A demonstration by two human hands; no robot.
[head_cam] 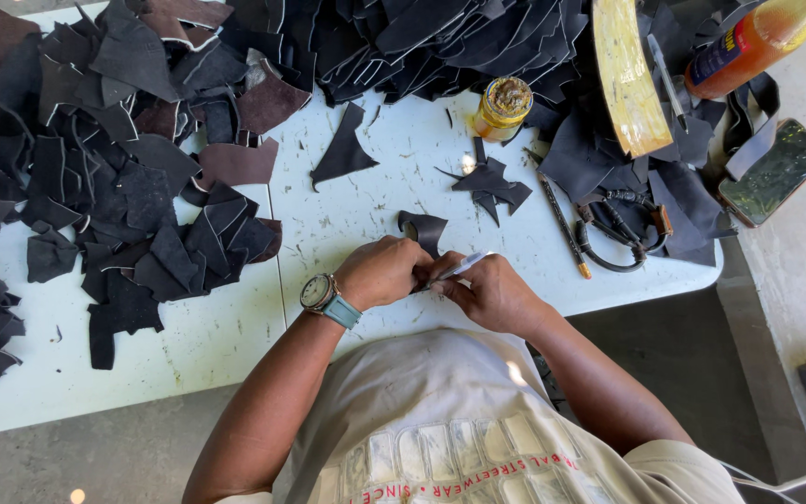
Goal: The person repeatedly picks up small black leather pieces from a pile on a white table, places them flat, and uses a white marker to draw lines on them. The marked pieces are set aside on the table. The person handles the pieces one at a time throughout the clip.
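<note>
A white tabletop (pixel 366 224), scuffed and marked, stands on a grey concrete floor (pixel 683 355), with daylight falling across its far side. Most of the tabletop is buried under cut dark leather: a broad heap of black and brown offcuts (pixel 114 159) on the left, and a second pile of black pieces with pale edges (pixel 422 42) along the far edge. On the right lie a long yellowish curved strip (pixel 629 79), an orange bottle (pixel 748 42) on its side, a dark phone (pixel 776 173), a pair of dark pliers (pixel 618 233), a small open glue jar (pixel 503 107) and a thin dark stick tool (pixel 562 224).

Close to the near edge, the left hand (pixel 382 273), with a wristwatch (pixel 319 292) on the wrist, closes its grip on a small curled black leather piece (pixel 424 231), which rises just beyond the knuckles above the tabletop. The right hand (pixel 492 291) pinches a slim silver pen (pixel 462 267), tip pointing toward that leather.

The step in hand looks like marking or tracing a line on the piece. The next move seems to call for a steady left hold, keeping the leather flat enough, while the pen tip follows the edge closely.
</note>
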